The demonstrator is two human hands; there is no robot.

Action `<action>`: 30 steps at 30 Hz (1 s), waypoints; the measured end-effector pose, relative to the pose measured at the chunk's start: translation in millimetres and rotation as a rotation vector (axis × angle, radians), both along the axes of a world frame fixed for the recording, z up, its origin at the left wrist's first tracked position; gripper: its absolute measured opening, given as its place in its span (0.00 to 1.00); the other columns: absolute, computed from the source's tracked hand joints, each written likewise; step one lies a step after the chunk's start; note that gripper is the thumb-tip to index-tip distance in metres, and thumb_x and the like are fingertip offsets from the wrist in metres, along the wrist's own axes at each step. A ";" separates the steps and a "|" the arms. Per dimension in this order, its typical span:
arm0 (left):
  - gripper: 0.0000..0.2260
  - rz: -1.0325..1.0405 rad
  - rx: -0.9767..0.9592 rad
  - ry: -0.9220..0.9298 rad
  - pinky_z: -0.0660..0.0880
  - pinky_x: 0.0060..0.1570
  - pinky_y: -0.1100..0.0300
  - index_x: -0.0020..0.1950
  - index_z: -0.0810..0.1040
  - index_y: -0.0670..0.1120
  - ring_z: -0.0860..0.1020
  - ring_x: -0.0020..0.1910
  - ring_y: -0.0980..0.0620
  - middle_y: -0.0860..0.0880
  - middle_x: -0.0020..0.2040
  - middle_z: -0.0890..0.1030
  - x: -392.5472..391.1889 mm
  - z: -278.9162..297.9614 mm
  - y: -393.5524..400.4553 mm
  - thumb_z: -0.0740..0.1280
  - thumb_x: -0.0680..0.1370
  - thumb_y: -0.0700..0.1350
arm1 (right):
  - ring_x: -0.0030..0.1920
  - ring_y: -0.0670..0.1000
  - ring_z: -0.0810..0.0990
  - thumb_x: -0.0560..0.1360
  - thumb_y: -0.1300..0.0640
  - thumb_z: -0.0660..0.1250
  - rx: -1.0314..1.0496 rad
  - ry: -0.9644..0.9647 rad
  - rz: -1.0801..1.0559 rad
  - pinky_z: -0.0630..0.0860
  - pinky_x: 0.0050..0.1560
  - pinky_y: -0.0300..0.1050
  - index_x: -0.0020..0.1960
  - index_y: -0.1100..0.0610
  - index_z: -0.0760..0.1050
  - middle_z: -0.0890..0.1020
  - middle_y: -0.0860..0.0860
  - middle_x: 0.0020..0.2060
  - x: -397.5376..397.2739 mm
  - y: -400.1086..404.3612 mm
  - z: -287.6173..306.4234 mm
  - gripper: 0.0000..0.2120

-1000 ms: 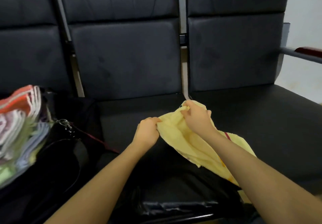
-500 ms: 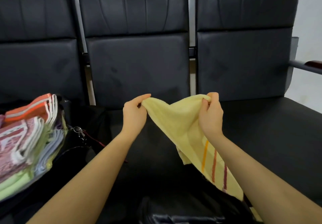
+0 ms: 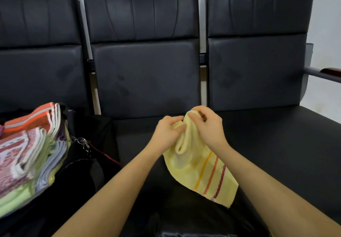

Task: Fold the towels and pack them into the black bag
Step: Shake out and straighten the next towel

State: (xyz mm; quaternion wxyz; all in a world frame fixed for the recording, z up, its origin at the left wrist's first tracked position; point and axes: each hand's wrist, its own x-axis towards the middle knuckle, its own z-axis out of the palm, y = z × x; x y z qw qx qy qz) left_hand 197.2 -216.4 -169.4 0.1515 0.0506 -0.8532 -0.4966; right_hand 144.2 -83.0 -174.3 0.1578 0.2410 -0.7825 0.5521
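I hold the yellow towel [image 3: 199, 170] up over the middle seat [image 3: 140, 135] of the black bench, my left hand [image 3: 167, 132] and right hand [image 3: 207, 126] close together, each pinching its bunched top edge with curled fingers. The rest hangs down, orange and red stripes showing. At my left, folded towels [image 3: 27, 153] lie stacked in the open black bag [image 3: 77, 177].

The stacked towels [image 3: 27, 155] run off the left edge (blurred too); the yellow towel's [image 3: 199, 170] top corners vanish inside both hands.
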 end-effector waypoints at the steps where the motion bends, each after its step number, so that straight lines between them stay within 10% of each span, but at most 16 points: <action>1: 0.12 -0.023 -0.016 -0.021 0.73 0.57 0.56 0.61 0.79 0.52 0.75 0.56 0.54 0.51 0.56 0.75 -1.5 -1.4 5.2 0.65 0.78 0.46 | 0.48 0.44 0.78 0.75 0.49 0.65 -0.009 0.003 0.013 0.71 0.59 0.60 0.45 0.44 0.77 0.80 0.42 0.43 1.7 -2.1 1.4 0.03; 9: 0.04 0.276 0.214 0.160 0.75 0.55 0.56 0.47 0.82 0.48 0.78 0.51 0.55 0.53 0.49 0.81 -7.9 -5.6 9.1 0.67 0.76 0.44 | 0.41 0.43 0.78 0.75 0.59 0.68 -0.024 -0.148 0.044 0.73 0.41 0.29 0.53 0.56 0.80 0.80 0.46 0.40 3.6 1.6 8.4 0.08; 17: 0.07 0.319 0.159 0.239 0.75 0.55 0.58 0.52 0.81 0.49 0.77 0.52 0.57 0.54 0.50 0.79 -4.6 -1.9 -0.4 0.64 0.78 0.42 | 0.35 0.42 0.74 0.78 0.52 0.64 0.090 -0.181 0.172 0.72 0.39 0.39 0.40 0.56 0.75 0.76 0.46 0.33 4.6 -7.4 7.0 0.11; 22: 0.07 0.201 0.071 0.242 0.71 0.50 0.69 0.48 0.81 0.53 0.75 0.51 0.60 0.58 0.47 0.77 4.3 -7.1 -5.0 0.65 0.78 0.42 | 0.51 0.51 0.79 0.79 0.52 0.58 0.073 -0.303 0.103 0.75 0.55 0.50 0.49 0.53 0.79 0.82 0.48 0.44 -4.4 -7.8 -1.1 0.12; 30: 0.09 0.135 -0.065 0.246 0.70 0.47 0.74 0.54 0.83 0.44 0.76 0.49 0.58 0.53 0.48 0.78 3.6 -19.8 -10.2 0.65 0.78 0.38 | 0.57 0.41 0.75 0.75 0.61 0.67 0.120 -0.148 0.185 0.69 0.60 0.33 0.62 0.54 0.77 0.80 0.45 0.56 1.4 -25.9 -9.4 0.16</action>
